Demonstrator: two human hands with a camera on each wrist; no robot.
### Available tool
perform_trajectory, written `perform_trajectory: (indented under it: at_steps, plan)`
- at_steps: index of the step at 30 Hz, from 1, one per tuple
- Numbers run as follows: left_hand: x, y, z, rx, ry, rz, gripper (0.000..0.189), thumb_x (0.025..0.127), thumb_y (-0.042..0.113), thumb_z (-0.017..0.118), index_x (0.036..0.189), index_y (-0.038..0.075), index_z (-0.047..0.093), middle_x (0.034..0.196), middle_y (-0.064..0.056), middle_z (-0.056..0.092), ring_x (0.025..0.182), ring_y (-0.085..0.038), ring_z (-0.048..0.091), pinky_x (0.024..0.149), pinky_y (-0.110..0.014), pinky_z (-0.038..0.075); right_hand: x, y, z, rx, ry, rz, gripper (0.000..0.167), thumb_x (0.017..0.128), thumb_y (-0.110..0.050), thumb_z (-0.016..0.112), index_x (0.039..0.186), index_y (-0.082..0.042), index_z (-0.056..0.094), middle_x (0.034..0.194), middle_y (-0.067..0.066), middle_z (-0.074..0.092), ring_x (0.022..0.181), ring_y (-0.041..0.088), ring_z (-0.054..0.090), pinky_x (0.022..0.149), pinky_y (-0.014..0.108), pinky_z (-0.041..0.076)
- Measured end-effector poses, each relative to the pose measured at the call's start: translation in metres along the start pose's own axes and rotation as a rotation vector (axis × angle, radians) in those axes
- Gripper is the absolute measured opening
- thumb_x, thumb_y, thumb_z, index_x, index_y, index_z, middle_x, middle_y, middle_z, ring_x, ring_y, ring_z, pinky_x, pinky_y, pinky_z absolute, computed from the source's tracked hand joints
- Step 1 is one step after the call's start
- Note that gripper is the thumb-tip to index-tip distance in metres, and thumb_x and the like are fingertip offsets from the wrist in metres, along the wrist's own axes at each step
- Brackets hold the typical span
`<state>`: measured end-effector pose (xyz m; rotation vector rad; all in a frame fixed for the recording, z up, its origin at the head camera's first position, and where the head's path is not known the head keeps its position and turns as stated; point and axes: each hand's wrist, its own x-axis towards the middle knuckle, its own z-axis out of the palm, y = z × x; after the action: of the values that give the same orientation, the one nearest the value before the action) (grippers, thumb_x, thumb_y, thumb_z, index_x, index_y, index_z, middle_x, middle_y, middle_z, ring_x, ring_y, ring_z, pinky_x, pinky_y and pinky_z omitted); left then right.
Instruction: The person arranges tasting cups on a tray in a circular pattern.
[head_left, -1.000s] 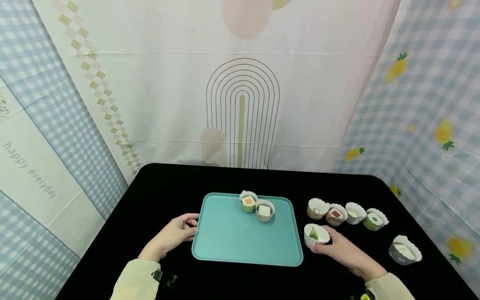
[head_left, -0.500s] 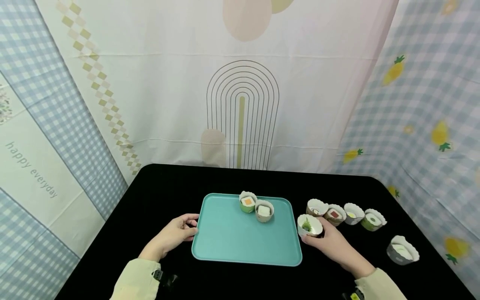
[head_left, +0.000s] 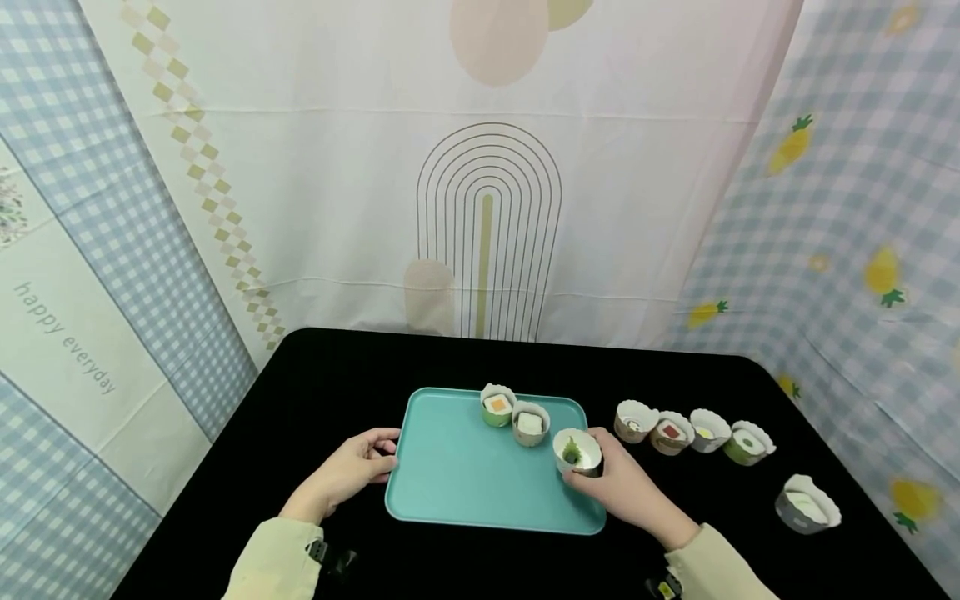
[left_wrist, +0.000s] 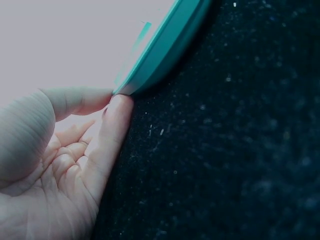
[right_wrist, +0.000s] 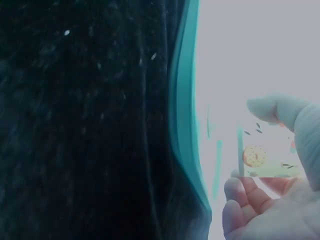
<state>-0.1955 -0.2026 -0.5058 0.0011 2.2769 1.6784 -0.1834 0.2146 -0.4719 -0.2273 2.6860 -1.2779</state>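
Note:
My right hand (head_left: 618, 479) grips a white paper baking cup (head_left: 576, 451) with a green leaf sprig inside, over the right part of the turquoise tray (head_left: 480, 492). Printed biscuits and leaves show on the cup's side (right_wrist: 270, 155) in the right wrist view, between thumb and fingers. At the tray's left edge, my left hand (head_left: 352, 467) pinches the rim (left_wrist: 150, 65) between thumb and finger. Toward the tray's back stand a green paper cup (head_left: 497, 407) with an orange-topped white piece and a beige paper cup (head_left: 530, 425) with a white piece, side by side.
Right of the tray, several filled paper cups (head_left: 672, 433) stand in a row on the black table (head_left: 337, 375). A grey paper cup (head_left: 807, 506) sits apart from them, nearer the table's right edge. Patterned cloths (head_left: 600, 208) hang behind and at both sides.
My right hand has carried the leaf-sprig paper cup leftward, from beside the tray's right edge to over the tray. The left hand has stayed at the rim.

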Motion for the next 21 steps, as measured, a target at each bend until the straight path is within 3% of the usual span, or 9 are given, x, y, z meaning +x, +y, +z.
perform_trajectory:
  at_steps: [11, 21]
  plan:
    - [-0.001, 0.0, 0.001, -0.002, -0.001, 0.021, 0.05, 0.102, 0.009, 0.065, 0.151, 0.005, 0.053, 0.118, -0.012, 0.058, 0.093, -0.023, 0.06, 0.088, -0.039, 0.062, 0.009, -0.011, 0.02, -0.076, -0.016, -0.015, 0.051, 0.086, -0.021, 0.087, 0.128, -0.008, 0.06, 0.12, 0.006, 0.063, 0.106, 0.018, 0.06, 0.089, 0.041, 0.055]
    - [-0.001, 0.0, 0.001, -0.003, 0.007, 0.008, 0.049, 0.102, 0.008, 0.066, 0.149, 0.006, 0.055, 0.117, -0.012, 0.058, 0.093, -0.023, 0.06, 0.088, -0.04, 0.062, 0.01, -0.01, 0.026, -0.11, -0.01, 0.001, 0.057, 0.086, -0.02, 0.088, 0.133, -0.005, 0.059, 0.126, 0.01, 0.061, 0.115, 0.024, 0.06, 0.097, 0.048, 0.055]
